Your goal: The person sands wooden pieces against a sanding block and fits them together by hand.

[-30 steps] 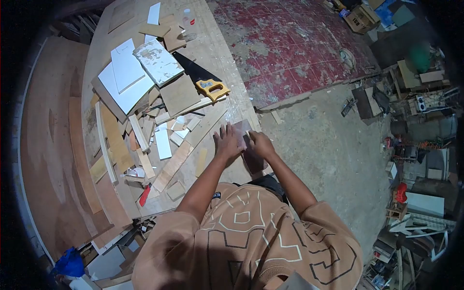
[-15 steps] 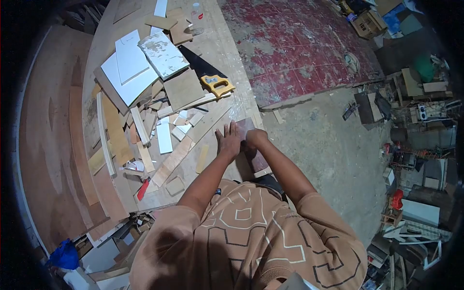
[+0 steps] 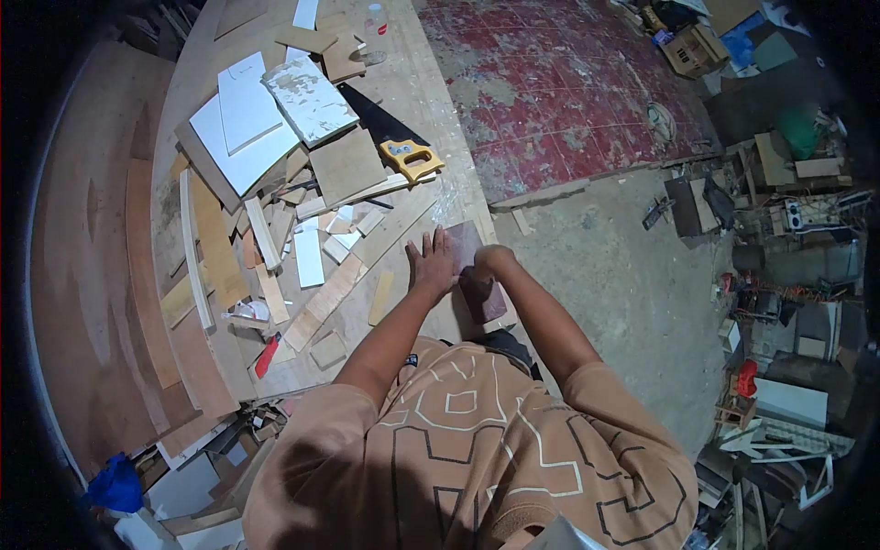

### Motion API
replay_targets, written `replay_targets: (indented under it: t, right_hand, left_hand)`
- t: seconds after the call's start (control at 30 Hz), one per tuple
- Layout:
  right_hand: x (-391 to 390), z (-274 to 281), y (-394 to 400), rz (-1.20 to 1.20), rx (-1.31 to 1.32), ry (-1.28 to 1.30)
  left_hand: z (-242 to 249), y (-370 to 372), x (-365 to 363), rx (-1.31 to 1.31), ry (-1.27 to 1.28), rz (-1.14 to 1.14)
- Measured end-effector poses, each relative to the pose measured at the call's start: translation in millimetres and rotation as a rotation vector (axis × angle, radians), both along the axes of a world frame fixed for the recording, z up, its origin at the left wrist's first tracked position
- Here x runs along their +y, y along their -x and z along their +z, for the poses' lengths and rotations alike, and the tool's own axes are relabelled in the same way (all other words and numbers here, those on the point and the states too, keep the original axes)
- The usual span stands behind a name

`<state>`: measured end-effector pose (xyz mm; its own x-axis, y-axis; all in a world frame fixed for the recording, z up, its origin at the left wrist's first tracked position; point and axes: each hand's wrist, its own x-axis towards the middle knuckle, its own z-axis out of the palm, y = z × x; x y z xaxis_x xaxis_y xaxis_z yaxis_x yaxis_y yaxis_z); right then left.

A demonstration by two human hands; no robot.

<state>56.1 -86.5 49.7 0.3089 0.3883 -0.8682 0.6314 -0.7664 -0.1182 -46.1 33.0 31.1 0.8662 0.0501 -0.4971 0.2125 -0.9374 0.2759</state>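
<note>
A flat, reddish-brown rectangular piece point(image 3: 464, 240) lies near the right edge of the workbench, pointing toward my body. My left hand point(image 3: 433, 266) rests flat along its left side, fingers spread. Over the middle of this piece is my right hand point(image 3: 493, 264), its fingers curled down in a closed grip. Whatever they pinch is hidden under the hand. A thin pale wood strip point(image 3: 381, 298) lies left of my left forearm.
A handsaw with a yellow handle point(image 3: 411, 159) lies farther up the workbench point(image 3: 417, 55). White boards point(image 3: 240, 119), wood offcuts point(image 3: 312, 252) and a red-handled tool point(image 3: 267, 356) are on the left. A plastic bottle point(image 3: 376, 20) stands at the far end. Concrete floor point(image 3: 587, 266) lies to the right.
My right hand has shifted slightly to the right over the reddish-brown piece. My left hand stays in nearly the same place, and the whole view has moved a little.
</note>
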Motion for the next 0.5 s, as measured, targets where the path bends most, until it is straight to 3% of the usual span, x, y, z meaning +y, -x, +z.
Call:
replay_targets:
  t: [0.03, 0.1, 0.13, 0.23, 0.3, 0.37, 0.43, 0.5]
  right_hand:
    - [1.8, -1.4, -2.8, -0.003, -0.004, 0.002]
    - [9.1, -7.9, -1.5, -0.288, -0.334, -0.221]
    - [13.4, -10.8, 1.8, -0.293, -0.429, -0.247]
    - [14.0, -11.7, 16.4, -0.423, -0.455, -0.340]
    - [1.7, -4.4, 22.2, -0.324, -0.350, -0.272]
    - [-4.9, -3.3, 21.2, -0.239, -0.255, -0.202]
    - [-2.8, -7.0, 8.9, 0.040, -0.012, 0.032]
    - [3.8, -10.5, -4.4, -0.008, -0.120, -0.036]
  left_hand:
    - [-5.0, -0.7, 0.1, -0.003, -0.031, -0.014]
    - [-18.7, -0.2, -1.5, -0.002, -0.058, -0.028]
    - [-30.7, 0.4, -2.1, -0.049, -0.083, -0.018]
    - [-63.6, 2.4, -5.5, -0.142, -0.196, -0.034]
    - [-58.0, 3.6, -3.1, -0.186, -0.285, -0.057]
    - [-10.7, -0.6, -0.2, -0.012, -0.058, -0.028]
    - [-7.6, -1.9, -0.7, -0.025, -0.059, -0.029]
    - [-20.3, 0.6, -0.7, -0.022, -0.055, -0.021]
